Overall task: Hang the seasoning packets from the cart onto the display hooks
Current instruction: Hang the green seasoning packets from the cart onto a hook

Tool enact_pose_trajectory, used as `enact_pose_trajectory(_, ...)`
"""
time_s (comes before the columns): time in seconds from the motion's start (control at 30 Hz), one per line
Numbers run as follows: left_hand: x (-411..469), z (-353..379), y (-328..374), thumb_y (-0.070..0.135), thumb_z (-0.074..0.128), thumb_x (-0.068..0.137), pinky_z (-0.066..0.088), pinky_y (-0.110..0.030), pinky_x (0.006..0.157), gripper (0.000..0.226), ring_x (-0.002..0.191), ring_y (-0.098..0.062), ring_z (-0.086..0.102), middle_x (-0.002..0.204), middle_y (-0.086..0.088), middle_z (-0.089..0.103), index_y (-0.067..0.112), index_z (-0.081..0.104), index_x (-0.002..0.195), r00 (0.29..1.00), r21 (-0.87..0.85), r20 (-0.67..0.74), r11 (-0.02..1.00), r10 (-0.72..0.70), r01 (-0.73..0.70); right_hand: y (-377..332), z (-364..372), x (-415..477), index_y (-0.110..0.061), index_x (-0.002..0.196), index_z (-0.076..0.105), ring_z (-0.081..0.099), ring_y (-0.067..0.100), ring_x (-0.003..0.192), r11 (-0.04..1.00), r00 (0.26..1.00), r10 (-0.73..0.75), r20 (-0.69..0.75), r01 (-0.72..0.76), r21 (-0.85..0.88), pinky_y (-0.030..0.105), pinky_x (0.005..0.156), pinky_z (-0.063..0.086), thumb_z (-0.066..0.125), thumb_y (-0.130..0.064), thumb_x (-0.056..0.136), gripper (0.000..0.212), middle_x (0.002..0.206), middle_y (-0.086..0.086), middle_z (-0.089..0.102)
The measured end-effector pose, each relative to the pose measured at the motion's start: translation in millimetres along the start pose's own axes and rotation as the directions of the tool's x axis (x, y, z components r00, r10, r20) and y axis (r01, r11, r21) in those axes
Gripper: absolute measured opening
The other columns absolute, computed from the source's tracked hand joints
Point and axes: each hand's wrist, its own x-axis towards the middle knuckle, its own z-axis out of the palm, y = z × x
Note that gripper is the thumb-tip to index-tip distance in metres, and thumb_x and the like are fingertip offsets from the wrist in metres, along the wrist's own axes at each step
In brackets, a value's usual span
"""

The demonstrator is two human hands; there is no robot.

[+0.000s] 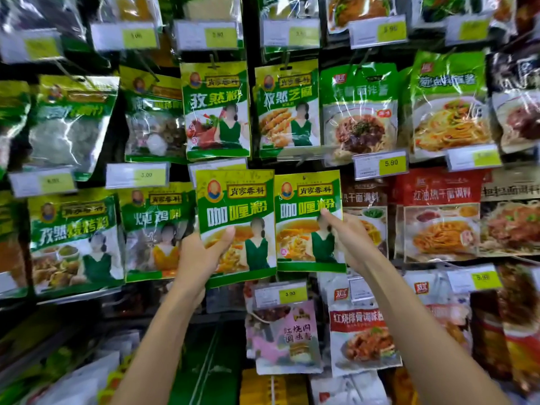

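Observation:
Two identical green and yellow curry powder packets are raised side by side in front of the display wall. My left hand grips the left packet at its lower left edge, thumb across the front. My right hand pinches the right packet at its right edge, thumb on the front and fingers behind it. The tops of both packets reach a row of price tags. The hooks behind them are hidden. No cart is in view.
Rows of hanging seasoning packets fill the wall: green ones above and to the left, red noodle sauce packets to the right, pink and white packets below. Loose packets lie on a lower shelf.

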Motion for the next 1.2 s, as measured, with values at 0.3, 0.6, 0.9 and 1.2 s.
enact_pose_trajectory(0.3, 6.0, 20.2, -0.5, 0.034, 0.068, 0.084, 0.046, -0.026, 0.073, 0.005, 0.085, -0.012, 0.060, 0.086, 0.015, 0.070, 0.036, 0.066, 0.088, 1.000, -0.043, 0.017, 0.999, 0.017, -0.016, 3.8, -5.5, 14.6, -0.002, 0.067, 0.053, 0.049, 0.022, 0.120, 0.998, 0.998, 0.055, 0.003, -0.055, -0.021, 0.033, 0.091, 0.024, 0.051, -0.034, 0.098, 0.044, 0.105, 0.028, 0.062)
enact_pose_trajectory(0.6, 5.8, 27.6, 5.8, 0.039, 0.069, 0.079, 0.049, -0.031, 0.086, 0.041, 0.104, -0.013, 0.063, 0.107, 0.009, 0.071, 0.021, 0.065, 0.116, 0.999, -0.031, -0.044, 0.999, 0.027, -0.028, -0.7, -14.8, 16.8, -0.008, 0.064, 0.049, 0.052, 0.018, 0.107, 0.999, 0.999, 0.006, 0.054, -0.003, -0.049, 0.034, 0.095, 0.025, 0.052, -0.030, 0.097, 0.040, 0.111, 0.023, 0.061)
enact_pose_trajectory(0.9, 1.3, 32.4, 16.5, 0.043, 0.069, 0.074, 0.049, -0.045, 0.097, 0.046, 0.103, -0.014, 0.065, 0.104, 0.007, 0.072, 0.021, 0.066, 0.114, 0.999, -0.039, -0.022, 0.999, 0.028, -0.029, -5.1, -14.8, 21.2, -0.005, 0.064, 0.051, 0.048, 0.026, 0.119, 0.993, 0.996, 0.078, 0.041, -0.074, -0.086, 0.037, 0.093, 0.030, 0.052, -0.030, 0.097, 0.041, 0.127, 0.023, 0.056)
enact_pose_trajectory(1.2, 1.4, 38.9, 18.3, 0.037, 0.069, 0.081, 0.047, -0.049, 0.098, 0.041, 0.105, -0.020, 0.063, 0.106, -0.002, 0.071, 0.014, 0.065, 0.114, 1.000, -0.049, -0.014, 0.999, 0.017, -0.018, 8.0, 7.4, 39.7, 0.009, 0.103, 0.060, 0.045, 0.038, 0.124, 0.987, 0.984, 0.063, -0.170, -0.087, -0.138, 0.050, 0.100, 0.038, 0.055, -0.028, 0.096, 0.038, 0.133, 0.023, 0.050)
